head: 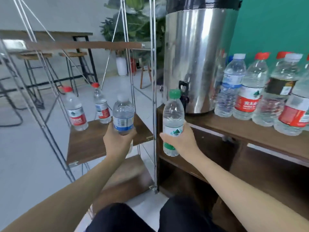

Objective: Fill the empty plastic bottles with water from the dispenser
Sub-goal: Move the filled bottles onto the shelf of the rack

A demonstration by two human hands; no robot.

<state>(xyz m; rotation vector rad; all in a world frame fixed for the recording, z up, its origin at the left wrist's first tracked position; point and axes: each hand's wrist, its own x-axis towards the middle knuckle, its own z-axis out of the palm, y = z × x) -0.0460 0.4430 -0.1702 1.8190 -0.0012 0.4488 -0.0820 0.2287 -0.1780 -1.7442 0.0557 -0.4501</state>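
My left hand (pixel 117 141) grips a clear bottle with a blue label and a white cap (pixel 123 113), upright above the wooden shelf (pixel 87 144) of a wire rack. My right hand (pixel 180 139) holds a clear bottle with a green cap and a green-and-white label (pixel 173 119), upright just left of the steel water dispenser (pixel 195 61). The dispenser's black tap (pixel 184 91) sits right behind that bottle's cap. Two red-capped bottles (pixel 75 109) (pixel 101 104) stand on the rack shelf to the left.
Several capped bottles (pixel 247 97) stand in a row on the wooden cabinet top (pixel 234 129) to the right of the dispenser, against a green wall. The rack's metal posts (pixel 154 97) rise between my hands. Stools, a table and a plant are behind.
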